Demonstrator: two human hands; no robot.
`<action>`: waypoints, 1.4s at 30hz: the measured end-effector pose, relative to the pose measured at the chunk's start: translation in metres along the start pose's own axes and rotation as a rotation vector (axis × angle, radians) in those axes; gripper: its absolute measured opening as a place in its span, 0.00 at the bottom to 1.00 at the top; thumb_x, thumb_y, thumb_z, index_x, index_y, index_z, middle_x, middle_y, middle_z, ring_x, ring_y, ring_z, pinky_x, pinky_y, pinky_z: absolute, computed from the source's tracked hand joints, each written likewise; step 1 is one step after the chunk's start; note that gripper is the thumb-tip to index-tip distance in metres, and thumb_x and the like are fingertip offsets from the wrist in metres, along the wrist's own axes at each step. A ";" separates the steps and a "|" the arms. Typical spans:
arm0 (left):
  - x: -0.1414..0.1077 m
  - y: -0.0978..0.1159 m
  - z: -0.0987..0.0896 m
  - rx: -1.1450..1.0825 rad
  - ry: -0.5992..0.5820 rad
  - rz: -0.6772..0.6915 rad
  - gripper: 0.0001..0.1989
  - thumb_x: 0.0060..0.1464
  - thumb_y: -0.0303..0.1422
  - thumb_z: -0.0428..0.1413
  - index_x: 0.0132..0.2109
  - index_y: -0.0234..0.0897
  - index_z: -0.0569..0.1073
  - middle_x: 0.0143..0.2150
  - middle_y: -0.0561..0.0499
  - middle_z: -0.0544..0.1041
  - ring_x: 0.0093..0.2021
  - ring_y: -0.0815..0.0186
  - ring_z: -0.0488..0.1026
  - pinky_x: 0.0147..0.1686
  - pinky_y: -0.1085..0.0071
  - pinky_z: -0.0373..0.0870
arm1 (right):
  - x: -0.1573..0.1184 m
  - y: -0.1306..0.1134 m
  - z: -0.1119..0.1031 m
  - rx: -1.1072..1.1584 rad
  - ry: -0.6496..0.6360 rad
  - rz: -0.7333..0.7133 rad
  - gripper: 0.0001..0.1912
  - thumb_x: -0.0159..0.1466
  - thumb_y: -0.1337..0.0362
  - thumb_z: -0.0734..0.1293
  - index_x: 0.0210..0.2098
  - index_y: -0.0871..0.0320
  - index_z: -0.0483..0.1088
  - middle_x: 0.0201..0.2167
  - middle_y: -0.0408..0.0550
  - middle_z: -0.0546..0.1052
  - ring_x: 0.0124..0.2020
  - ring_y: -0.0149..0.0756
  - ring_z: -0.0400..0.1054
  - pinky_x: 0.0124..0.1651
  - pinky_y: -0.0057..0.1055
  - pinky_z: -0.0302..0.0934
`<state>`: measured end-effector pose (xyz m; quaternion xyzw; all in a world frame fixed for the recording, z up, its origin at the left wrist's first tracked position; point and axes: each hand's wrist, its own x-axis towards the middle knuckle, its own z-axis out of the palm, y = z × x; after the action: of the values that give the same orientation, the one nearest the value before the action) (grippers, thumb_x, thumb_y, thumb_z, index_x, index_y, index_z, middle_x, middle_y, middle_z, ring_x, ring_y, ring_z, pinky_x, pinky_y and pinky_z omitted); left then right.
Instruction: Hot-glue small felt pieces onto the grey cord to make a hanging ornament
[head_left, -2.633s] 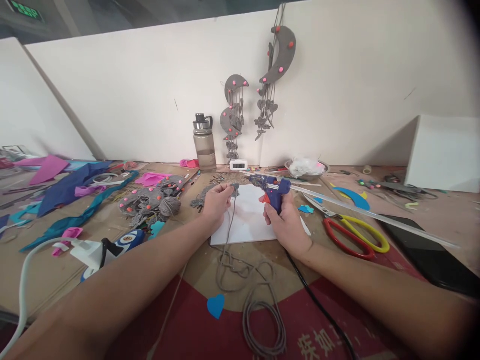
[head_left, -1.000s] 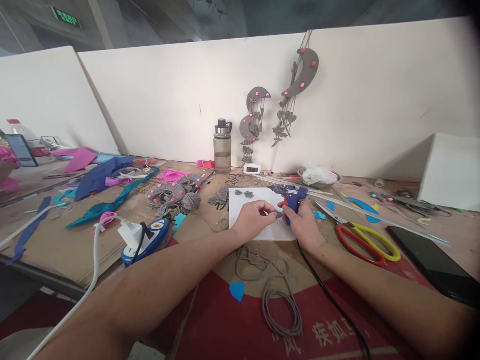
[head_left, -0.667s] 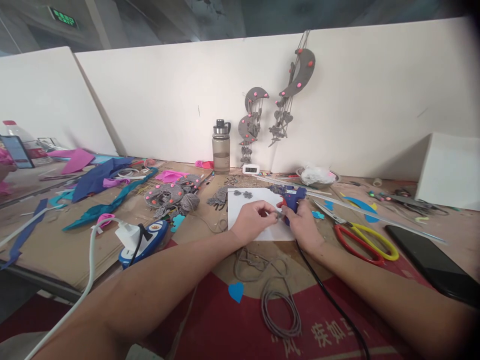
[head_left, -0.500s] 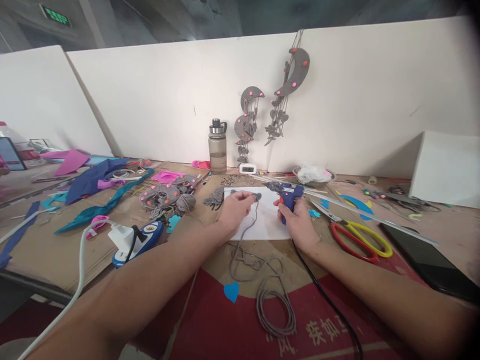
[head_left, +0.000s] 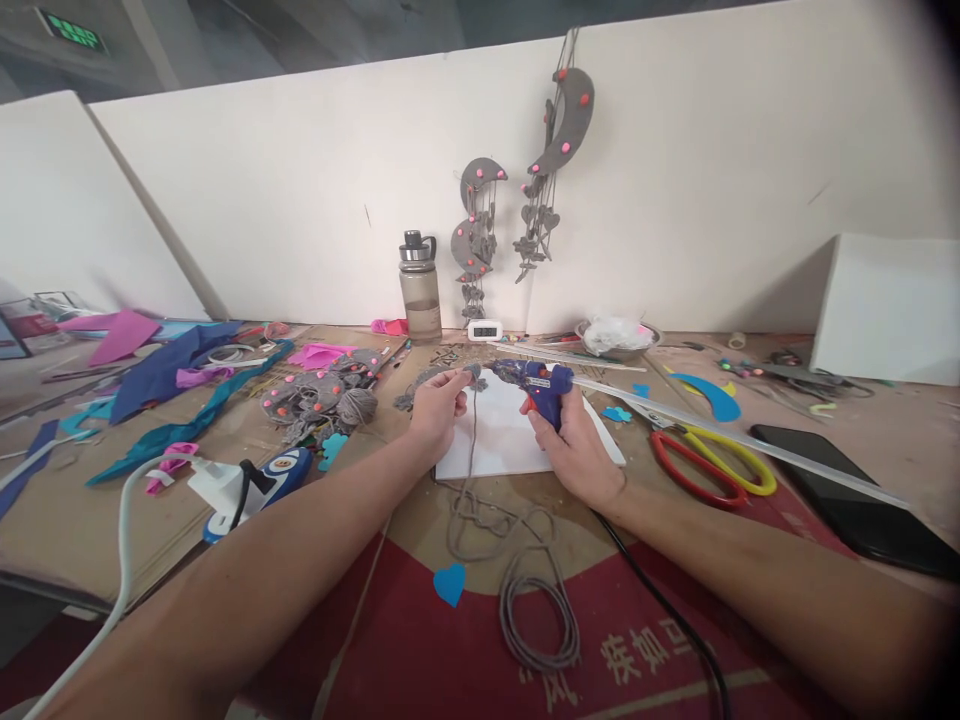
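My left hand (head_left: pixel 441 405) pinches a small grey piece (head_left: pixel 472 372) above the white sheet (head_left: pixel 495 440). Grey cord (head_left: pixel 473 430) hangs from that piece and runs down to a loose coil (head_left: pixel 538 622) on the cardboard. My right hand (head_left: pixel 574 440) is wrapped round the handle of a blue glue gun (head_left: pixel 541 385), a long clear glue stick (head_left: pixel 720 428) coming out of its back. The gun's nozzle points left, close to the grey piece; whether they touch cannot be made out.
Red and yellow scissors (head_left: pixel 705 468) and a black phone (head_left: pixel 847 500) lie at the right. A bottle (head_left: pixel 421 290) and small clock (head_left: pixel 484 330) stand behind. A power strip (head_left: pixel 259 490), yarn pieces (head_left: pixel 322 395) and felt scraps (head_left: pixel 169 365) are left.
The glue gun's nozzle has come closer to the grey piece, and the gun has moved over the sheet. The white sheet has turned slightly. The whole view has shifted a little.
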<state>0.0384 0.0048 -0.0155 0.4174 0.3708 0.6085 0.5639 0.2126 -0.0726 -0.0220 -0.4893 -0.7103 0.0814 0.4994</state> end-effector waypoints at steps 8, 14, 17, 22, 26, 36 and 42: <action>0.001 -0.001 0.000 0.009 -0.012 0.010 0.14 0.37 0.37 0.65 0.28 0.33 0.71 0.27 0.53 0.71 0.18 0.79 0.55 0.18 0.76 0.46 | 0.001 -0.006 -0.001 -0.037 -0.057 0.001 0.21 0.66 0.54 0.56 0.54 0.58 0.55 0.44 0.57 0.71 0.47 0.47 0.66 0.49 0.44 0.60; 0.001 -0.001 0.001 0.010 -0.018 0.004 0.14 0.37 0.37 0.65 0.28 0.33 0.71 0.28 0.53 0.71 0.19 0.79 0.55 0.18 0.76 0.46 | 0.001 -0.006 0.000 -0.039 -0.078 0.002 0.20 0.66 0.54 0.56 0.53 0.59 0.56 0.44 0.58 0.71 0.46 0.47 0.66 0.49 0.43 0.59; 0.000 0.000 0.001 0.015 -0.026 0.015 0.14 0.37 0.37 0.65 0.28 0.32 0.71 0.28 0.53 0.71 0.19 0.79 0.56 0.19 0.76 0.47 | 0.001 -0.005 0.000 -0.036 -0.079 0.007 0.20 0.66 0.55 0.56 0.53 0.59 0.57 0.43 0.57 0.72 0.46 0.47 0.66 0.49 0.42 0.60; 0.001 -0.002 0.001 0.019 -0.036 0.029 0.13 0.38 0.36 0.64 0.29 0.32 0.71 0.26 0.54 0.70 0.19 0.78 0.56 0.20 0.76 0.47 | 0.001 -0.006 -0.001 -0.026 -0.087 0.019 0.20 0.66 0.55 0.56 0.53 0.58 0.56 0.42 0.56 0.72 0.44 0.47 0.67 0.47 0.42 0.60; 0.001 -0.003 0.001 0.033 -0.044 0.035 0.13 0.39 0.36 0.64 0.28 0.32 0.72 0.21 0.55 0.67 0.19 0.77 0.56 0.20 0.76 0.47 | 0.001 -0.005 0.000 -0.026 -0.103 0.014 0.18 0.66 0.54 0.56 0.51 0.58 0.56 0.41 0.56 0.72 0.42 0.46 0.67 0.47 0.43 0.61; 0.000 -0.002 0.002 0.049 -0.026 0.046 0.13 0.38 0.37 0.64 0.27 0.33 0.72 0.21 0.55 0.67 0.19 0.77 0.56 0.20 0.75 0.48 | 0.000 -0.001 0.003 -0.103 -0.050 0.020 0.17 0.65 0.53 0.55 0.47 0.57 0.57 0.42 0.58 0.72 0.43 0.49 0.67 0.46 0.45 0.61; 0.000 -0.002 0.002 0.033 -0.042 0.060 0.12 0.38 0.36 0.64 0.27 0.33 0.71 0.24 0.54 0.68 0.20 0.77 0.55 0.19 0.75 0.47 | 0.000 -0.002 0.002 -0.097 -0.054 0.034 0.17 0.65 0.54 0.55 0.47 0.58 0.57 0.41 0.59 0.72 0.42 0.49 0.67 0.45 0.45 0.61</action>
<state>0.0408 0.0050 -0.0163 0.4501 0.3563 0.6102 0.5460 0.2095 -0.0731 -0.0223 -0.5225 -0.7184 0.0685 0.4541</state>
